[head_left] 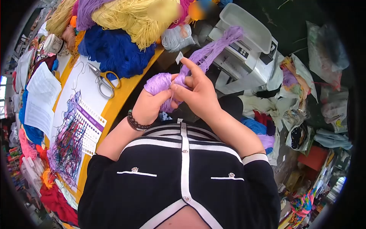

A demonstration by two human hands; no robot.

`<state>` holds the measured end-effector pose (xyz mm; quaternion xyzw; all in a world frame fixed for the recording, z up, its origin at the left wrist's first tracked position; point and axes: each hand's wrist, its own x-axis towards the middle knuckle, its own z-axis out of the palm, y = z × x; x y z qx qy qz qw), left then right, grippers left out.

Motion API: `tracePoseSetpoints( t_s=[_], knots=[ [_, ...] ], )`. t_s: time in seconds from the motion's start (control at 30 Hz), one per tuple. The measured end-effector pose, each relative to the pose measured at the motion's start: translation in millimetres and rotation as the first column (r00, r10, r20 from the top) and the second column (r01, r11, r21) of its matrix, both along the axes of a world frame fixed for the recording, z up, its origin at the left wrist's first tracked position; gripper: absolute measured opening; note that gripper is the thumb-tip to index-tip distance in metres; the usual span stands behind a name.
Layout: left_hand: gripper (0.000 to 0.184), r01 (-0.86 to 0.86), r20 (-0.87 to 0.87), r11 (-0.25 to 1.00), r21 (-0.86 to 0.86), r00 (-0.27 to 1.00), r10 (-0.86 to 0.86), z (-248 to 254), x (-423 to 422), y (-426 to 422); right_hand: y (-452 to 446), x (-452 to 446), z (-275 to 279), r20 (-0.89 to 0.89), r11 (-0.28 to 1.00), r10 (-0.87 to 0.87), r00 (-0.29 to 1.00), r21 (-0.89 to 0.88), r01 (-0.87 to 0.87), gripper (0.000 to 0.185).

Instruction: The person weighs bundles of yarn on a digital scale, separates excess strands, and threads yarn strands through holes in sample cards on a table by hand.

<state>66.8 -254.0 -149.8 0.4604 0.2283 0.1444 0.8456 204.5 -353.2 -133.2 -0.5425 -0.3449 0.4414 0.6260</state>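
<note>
My left hand (pixel 150 104), with a dark bead bracelet on its wrist, is closed around a wound bundle of lilac yarn (pixel 158 83). Beside it, my right hand (pixel 201 94) pinches the lilac strands against the bundle with thumb and curled fingers, its index finger stretched out. A small white tag (pixel 179 57) shows at that fingertip. From the right hand a loose lilac skein (pixel 213 50) trails up and away, its looped end lying over the scale's edge. The fingers partly hide the lower side of the bundle.
A white scale (pixel 244 57) with a clear tray (pixel 246 24) stands ahead right. On the yellow-edged table (pixel 129 93) lie scissors (pixel 103 82), a blue yarn heap (pixel 114 49), a thread color card (pixel 89 128) and tangled threads (pixel 66 145). Plastic bags (pixel 324 53) and scraps lie right.
</note>
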Motion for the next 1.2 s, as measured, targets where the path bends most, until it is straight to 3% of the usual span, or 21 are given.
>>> tracePoseSetpoints(
  t_s=[0.07, 0.1, 0.17, 0.23, 0.4, 0.63, 0.7, 0.73, 0.77, 0.87, 0.9, 0.93, 0.97, 1.03, 1.07, 1.1, 1.13, 1.17, 1.2],
  knots=[
    [0.04, 0.025, -0.016, 0.999, 0.03, 1.0, -0.025, 7, -6, -4, -4, -2, 8, -0.017, 0.991, 0.037, 0.999, -0.125, -0.039, 0.068],
    [0.04, 0.05, -0.037, 0.997, 0.061, 0.998, -0.048, 9, -10, -5, -5, -5, 8, -0.013, 0.991, 0.038, 0.999, -0.127, -0.039, 0.068],
    [0.04, 0.057, 0.021, 0.998, 0.028, 0.998, -0.057, 8, -15, -4, -6, -9, 8, -0.173, 0.997, -0.021, 0.985, -0.076, 0.007, 0.068],
    [0.041, 0.066, 0.079, 0.998, -0.004, 0.995, -0.065, 10, -19, -4, -10, -12, 13, -0.18, 0.998, -0.018, 0.983, -0.07, 0.006, 0.068],
    [0.039, 0.072, 0.014, 0.997, 0.037, 0.997, -0.072, 13, -26, -9, -12, -21, 15, -0.228, 0.998, -0.061, 0.972, -0.025, 0.057, 0.067],
    [0.038, 0.023, -0.042, 0.976, 0.217, 0.999, -0.014, 11, -28, -19, -16, -22, 19, -0.052, 0.983, -0.031, 0.998, -0.184, 0.021, 0.07],
    [0.036, 0.035, -0.006, 0.991, 0.127, 0.999, -0.034, 11, -30, -17, -16, -27, 24, -0.264, 0.991, -0.121, 0.957, -0.08, 0.103, 0.069],
    [0.036, 0.034, -0.006, 0.991, 0.128, 0.999, -0.034, 11, -30, -16, -17, -24, 20, -0.264, 0.992, -0.121, 0.957, -0.079, 0.103, 0.069],
    [0.035, -0.046, 0.098, 0.919, 0.392, 0.995, 0.008, 9, -29, -16, -20, -16, 13, -0.32, 0.995, -0.097, 0.942, -0.017, 0.097, 0.07],
    [0.031, -0.154, 0.241, 0.987, 0.048, 0.961, 0.139, -9, -43, 0, -31, 11, 28, -0.529, 0.987, -0.073, 0.845, 0.085, 0.138, 0.071],
    [0.031, -0.122, 0.273, 0.931, -0.344, 0.936, 0.223, -14, -48, 9, -38, 21, 32, -0.589, 0.979, -0.055, 0.807, 0.126, 0.159, 0.071],
    [0.037, -0.028, 0.301, 0.824, -0.566, 0.924, 0.238, -27, -57, 21, -45, 33, 30, -0.612, 0.976, 0.072, 0.788, 0.205, 0.07, 0.073],
    [0.037, -0.021, 0.299, 0.823, -0.568, 0.926, 0.23, -24, -57, 25, -46, 30, 39, -0.613, 0.976, 0.063, 0.788, 0.203, 0.08, 0.073],
    [0.044, 0.568, 0.707, 0.558, -0.605, 0.705, 0.048, -16, -52, 29, -47, 16, 61, -0.11, 0.996, -0.003, 0.994, -0.084, -0.007, 0.074],
    [0.047, 0.492, 0.657, 0.682, -0.542, 0.753, -0.021, -17, -47, 26, -45, 7, 62, 0.318, 0.993, 0.109, 0.942, -0.079, -0.088, 0.078],
    [0.047, 0.491, 0.656, 0.681, -0.544, 0.755, -0.02, -15, -38, 23, -48, 0, 76, 0.555, 0.97, 0.238, 0.797, -0.176, -0.166, 0.081],
    [0.051, 0.393, 0.461, 0.826, -0.404, 0.867, -0.187, -10, -28, 18, -47, -10, 81, 0.662, 0.949, 0.313, 0.68, -0.24, -0.203, 0.082],
    [0.049, 0.362, 0.318, 0.894, -0.263, 0.908, -0.274, -4, -20, 11, -47, -17, 82, 0.748, 0.924, 0.383, 0.542, -0.308, -0.228, 0.083],
    [0.048, 0.365, 0.157, 0.924, -0.115, 0.925, -0.346, 3, -12, 4, -50, -19, 82, 0.747, 0.922, 0.386, 0.542, -0.309, -0.233, 0.083]
  ],
)
